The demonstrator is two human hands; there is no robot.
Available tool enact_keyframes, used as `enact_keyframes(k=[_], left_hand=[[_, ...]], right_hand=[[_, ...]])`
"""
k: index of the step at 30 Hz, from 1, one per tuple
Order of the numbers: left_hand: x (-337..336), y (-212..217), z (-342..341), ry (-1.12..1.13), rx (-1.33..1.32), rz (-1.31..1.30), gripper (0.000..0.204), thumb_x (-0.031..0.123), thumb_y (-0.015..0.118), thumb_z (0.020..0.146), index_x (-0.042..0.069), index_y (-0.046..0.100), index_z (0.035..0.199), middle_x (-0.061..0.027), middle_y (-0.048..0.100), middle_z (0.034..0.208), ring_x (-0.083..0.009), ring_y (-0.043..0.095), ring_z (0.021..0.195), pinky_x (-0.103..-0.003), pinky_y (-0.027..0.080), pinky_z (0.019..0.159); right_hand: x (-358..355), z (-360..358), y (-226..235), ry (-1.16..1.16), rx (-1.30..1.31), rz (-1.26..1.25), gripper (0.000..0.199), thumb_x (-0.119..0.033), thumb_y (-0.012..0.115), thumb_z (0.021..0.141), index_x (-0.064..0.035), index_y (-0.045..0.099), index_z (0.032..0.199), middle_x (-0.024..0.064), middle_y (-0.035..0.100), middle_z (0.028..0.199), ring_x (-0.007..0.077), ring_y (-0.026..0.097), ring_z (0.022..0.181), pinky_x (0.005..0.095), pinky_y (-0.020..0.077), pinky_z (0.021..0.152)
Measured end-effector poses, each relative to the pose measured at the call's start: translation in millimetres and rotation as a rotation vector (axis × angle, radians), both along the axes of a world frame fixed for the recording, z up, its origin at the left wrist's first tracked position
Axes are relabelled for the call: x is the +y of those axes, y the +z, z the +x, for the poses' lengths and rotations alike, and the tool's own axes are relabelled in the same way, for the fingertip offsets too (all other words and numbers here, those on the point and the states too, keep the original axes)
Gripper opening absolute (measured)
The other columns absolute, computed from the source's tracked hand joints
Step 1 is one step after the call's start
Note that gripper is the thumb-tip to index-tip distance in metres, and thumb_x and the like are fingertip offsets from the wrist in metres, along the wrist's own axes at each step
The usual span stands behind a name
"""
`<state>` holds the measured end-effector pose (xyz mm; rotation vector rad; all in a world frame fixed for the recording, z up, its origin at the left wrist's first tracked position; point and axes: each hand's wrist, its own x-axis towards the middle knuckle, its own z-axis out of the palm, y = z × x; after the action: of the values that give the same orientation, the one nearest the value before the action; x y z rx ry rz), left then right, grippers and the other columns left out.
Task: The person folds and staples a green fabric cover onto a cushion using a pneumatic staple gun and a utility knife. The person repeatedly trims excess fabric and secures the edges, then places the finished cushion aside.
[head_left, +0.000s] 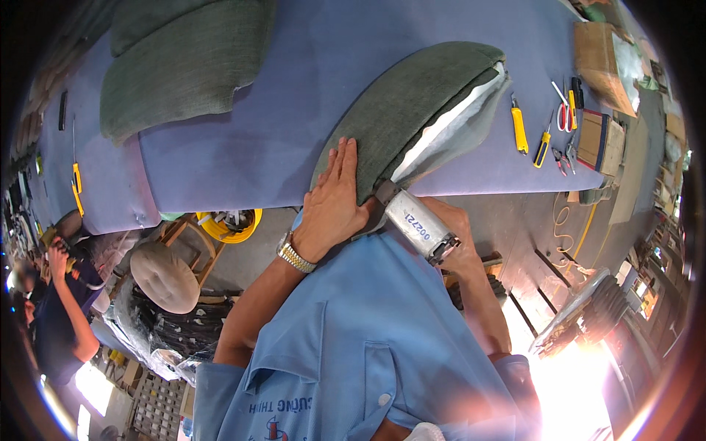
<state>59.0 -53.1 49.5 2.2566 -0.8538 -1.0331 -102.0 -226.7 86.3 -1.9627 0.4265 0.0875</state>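
A dark green upholstered cushion lies on the blue-covered table near its front edge. Its fabric is parted along the right side, where a white inner layer shows. My left hand rests flat on the cushion's near end, fingers stretched out. My right hand is wrapped round a silver, cylinder-bodied staple gun. The gun's dark front end is at the cushion's near corner; I cannot tell whether it touches. The gun's body hides part of my right hand's fingers.
More green upholstered pieces lie at the table's far left. On the right are yellow cutters, scissors, pliers and screwdrivers, with a cardboard box behind. A yellow bucket and a round beige cushion are below left. Another person works at far left.
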Motion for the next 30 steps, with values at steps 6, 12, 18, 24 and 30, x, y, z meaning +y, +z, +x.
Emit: enact_keyframes(k=[6, 12, 18, 24, 30], left_hand=[[-1.4, -5.1, -4.9, 0.028, -0.019, -0.01, 0.104, 0.021, 0.08, 0.082, -0.002, 0.02, 0.163, -0.0253, 0.027, 0.169, -0.0421, 0.032, 0.154, -0.056, 0.044, 0.116], [-2.9, -2.9, -6.3, 0.058, -0.011, -0.021, 0.103, 0.018, 0.082, 0.08, -0.001, 0.023, 0.163, -0.0236, 0.026, 0.17, -0.0417, 0.032, 0.154, -0.057, 0.043, 0.117], [-0.7, -5.2, -6.9, 0.062, -0.018, -0.07, 0.101, 0.014, 0.079, 0.08, -0.001, 0.023, 0.163, -0.024, 0.027, 0.169, -0.0419, 0.031, 0.155, -0.058, 0.041, 0.118], [-0.4, -8.0, -11.6, 0.052, -0.017, -0.046, 0.103, 0.009, 0.078, 0.079, 0.0, 0.02, 0.164, -0.0243, 0.024, 0.17, -0.0425, 0.027, 0.156, -0.061, 0.039, 0.118], [-4.7, -10.5, -7.9, 0.077, 0.046, -0.088, 0.111, 0.012, 0.081, 0.077, 0.005, 0.016, 0.166, -0.025, 0.022, 0.171, -0.0419, 0.024, 0.158, -0.061, 0.035, 0.121]], right_hand=[[-2.4, 1.6, 0.8, 0.037, 0.094, 0.005, 0.053, -0.012, 0.081, 0.071, 0.0036, 0.067, 0.121, 0.0238, 0.073, 0.106, 0.0392, 0.073, 0.091, 0.0411, 0.0579, 0.08], [5.4, 3.4, -0.4, -0.018, 0.048, 0.02, 0.05, -0.014, 0.08, 0.072, 0.0027, 0.068, 0.118, 0.0241, 0.072, 0.105, 0.0412, 0.072, 0.09, 0.0429, 0.0571, 0.077], [13.4, 0.4, 10.4, -0.021, 0.09, -0.034, 0.049, -0.014, 0.079, 0.072, 0.0024, 0.069, 0.118, 0.0234, 0.072, 0.101, 0.041, 0.072, 0.088, 0.0428, 0.0568, 0.076], [12.5, -0.9, 8.6, 0.015, 0.039, -0.037, 0.052, -0.01, 0.081, 0.07, 0.0028, 0.068, 0.119, 0.0246, 0.072, 0.105, 0.0414, 0.073, 0.089, 0.0431, 0.0577, 0.079], [10.6, -9.7, -19.9, 0.055, -0.198, -0.049, 0.064, -0.004, 0.087, 0.067, 0.0047, 0.06, 0.125, 0.0258, 0.071, 0.106, 0.0444, 0.071, 0.087, 0.0455, 0.0576, 0.079]])
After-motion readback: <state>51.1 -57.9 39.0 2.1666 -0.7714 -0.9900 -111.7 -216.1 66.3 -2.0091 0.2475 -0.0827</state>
